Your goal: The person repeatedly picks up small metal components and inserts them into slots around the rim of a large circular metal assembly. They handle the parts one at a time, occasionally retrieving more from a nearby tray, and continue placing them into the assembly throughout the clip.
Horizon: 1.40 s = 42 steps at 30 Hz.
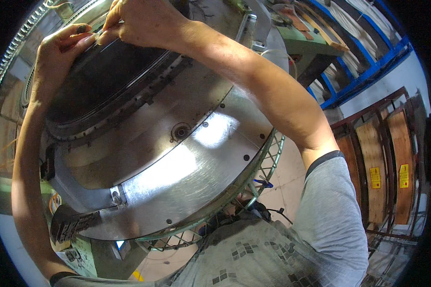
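A large round metal machine with a shiny circular plate [177, 162] fills the middle of the view. A dark ring-shaped cylinder [105, 81] rises from it at the upper left. My left hand [57, 52] rests against the cylinder's far upper rim, fingers curled toward my other hand. My right hand [139, 21] reaches over the top and pinches a thin, small metal piece [99, 33] at that rim, right beside the left fingertips. What exactly the piece is cannot be made out.
A green wire guard [268, 162] curves around the plate's near edge. A toothed ring [14, 48] arcs at the far left. Blue metal racks [368, 67] and wooden panels with yellow labels [392, 158] stand to the right. Tiled floor [287, 177] shows below.
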Tool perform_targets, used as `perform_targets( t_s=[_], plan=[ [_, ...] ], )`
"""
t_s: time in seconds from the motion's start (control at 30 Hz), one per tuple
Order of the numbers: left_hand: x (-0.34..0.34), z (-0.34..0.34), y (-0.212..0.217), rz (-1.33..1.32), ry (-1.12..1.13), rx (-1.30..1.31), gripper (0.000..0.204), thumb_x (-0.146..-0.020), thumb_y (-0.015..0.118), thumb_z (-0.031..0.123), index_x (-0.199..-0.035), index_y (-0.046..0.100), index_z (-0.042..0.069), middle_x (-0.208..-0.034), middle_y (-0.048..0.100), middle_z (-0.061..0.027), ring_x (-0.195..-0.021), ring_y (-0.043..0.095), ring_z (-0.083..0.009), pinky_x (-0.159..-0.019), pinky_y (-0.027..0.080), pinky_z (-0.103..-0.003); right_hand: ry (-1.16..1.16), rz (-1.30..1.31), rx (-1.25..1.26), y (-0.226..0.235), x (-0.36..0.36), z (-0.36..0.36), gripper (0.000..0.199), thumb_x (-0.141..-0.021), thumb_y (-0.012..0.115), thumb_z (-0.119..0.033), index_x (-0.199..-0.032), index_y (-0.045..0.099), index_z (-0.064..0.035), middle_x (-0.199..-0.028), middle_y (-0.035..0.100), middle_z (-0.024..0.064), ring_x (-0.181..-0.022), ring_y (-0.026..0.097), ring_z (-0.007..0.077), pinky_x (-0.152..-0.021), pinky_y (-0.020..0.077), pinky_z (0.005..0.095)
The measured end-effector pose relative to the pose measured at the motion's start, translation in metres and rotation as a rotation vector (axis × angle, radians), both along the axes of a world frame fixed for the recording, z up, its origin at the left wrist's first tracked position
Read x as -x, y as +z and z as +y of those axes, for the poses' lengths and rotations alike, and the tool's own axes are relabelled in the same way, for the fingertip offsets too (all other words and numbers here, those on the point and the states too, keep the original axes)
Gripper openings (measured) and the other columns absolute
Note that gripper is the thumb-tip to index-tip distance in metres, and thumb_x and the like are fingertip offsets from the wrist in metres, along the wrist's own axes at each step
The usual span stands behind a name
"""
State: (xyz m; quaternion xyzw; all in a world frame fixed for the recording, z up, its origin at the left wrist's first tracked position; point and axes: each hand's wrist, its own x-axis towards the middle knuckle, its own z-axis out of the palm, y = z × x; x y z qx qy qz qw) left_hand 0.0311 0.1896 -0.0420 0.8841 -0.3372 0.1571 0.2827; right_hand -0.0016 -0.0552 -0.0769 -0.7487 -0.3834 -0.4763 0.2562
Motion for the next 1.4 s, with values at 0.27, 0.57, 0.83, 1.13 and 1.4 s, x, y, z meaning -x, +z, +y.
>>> perform_targets(
  t_s=[0.27,0.57,0.83,1.13,1.4],
  plan=[
    [0.001,-0.017,0.003,0.036,0.012,-0.038,0.030,-0.100,0.074,0.029,-0.122,0.076,0.009,-0.107,0.080,-0.0121,-0.094,0.076,-0.0139,-0.083,0.061,-0.028,-0.045,0.333,-0.034,0.004,0.064,-0.046,0.012,-0.082,0.080,-0.016,-0.091,0.081,-0.0086,-0.085,0.074,0.0127,-0.080,0.069,0.0264,-0.076,0.0555,0.0411],
    [-0.007,-0.033,0.002,-0.120,0.045,-0.110,0.032,-0.100,0.074,0.035,-0.120,0.076,0.009,-0.099,0.081,-0.0109,-0.085,0.077,-0.0147,-0.074,0.061,-0.029,-0.203,0.549,-0.083,-0.089,0.237,-0.123,0.029,-0.080,0.086,-0.013,-0.106,0.077,-0.0031,-0.100,0.076,0.0115,-0.093,0.069,0.0281,-0.080,0.0575,0.0369],
    [0.000,-0.008,0.001,-0.119,0.004,-0.145,0.032,-0.103,0.070,0.030,-0.128,0.073,0.010,-0.099,0.080,-0.0109,-0.084,0.075,-0.0122,-0.074,0.061,-0.028,-0.077,0.519,0.194,-0.132,0.281,-0.102,0.056,-0.079,0.083,-0.037,-0.116,0.071,0.0035,-0.123,0.069,0.0135,-0.117,0.061,0.0319,-0.096,0.0537,0.0452],
    [0.012,0.020,0.003,-0.142,-0.014,-0.142,0.035,-0.100,0.074,0.028,-0.127,0.072,0.007,-0.098,0.080,-0.0143,-0.088,0.077,-0.0161,-0.074,0.061,-0.031,0.119,0.730,-0.278,-0.097,0.287,-0.094,0.028,-0.073,0.085,-0.002,-0.100,0.078,-0.0060,-0.088,0.073,0.0066,-0.077,0.066,0.0206,-0.067,0.0524,0.0321],
    [0.035,0.031,0.010,-0.223,0.110,-0.181,0.035,-0.099,0.075,0.021,-0.131,0.070,0.011,-0.109,0.080,-0.0132,-0.101,0.077,-0.0186,-0.086,0.060,-0.035,0.267,1.240,-0.856,-0.089,0.246,-0.067,0.036,-0.089,0.083,-0.002,-0.122,0.070,-0.0021,-0.086,0.074,0.0040,-0.076,0.070,0.0083,-0.066,0.0560,0.0223]
  ],
)
